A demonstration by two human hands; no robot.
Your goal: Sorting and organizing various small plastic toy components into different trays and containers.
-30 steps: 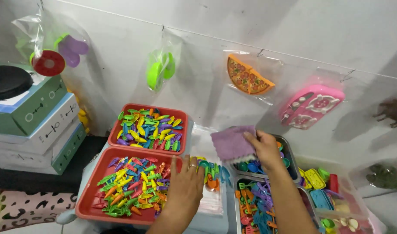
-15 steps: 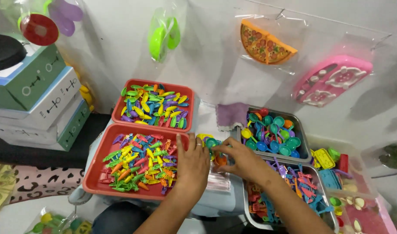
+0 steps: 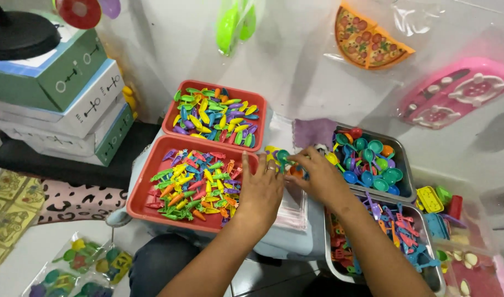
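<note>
Single head-worn view, looking steeply down, close over red trays [image 3: 153,190], facing a white wall [image 3: 296,60]

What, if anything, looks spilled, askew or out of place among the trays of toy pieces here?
Nothing looks spilled. The two red trays and the two metal trays keep their coloured pieces inside. The only loose pieces are a small cluster between the trays, at the fingers of the left hand and right hand.
</note>
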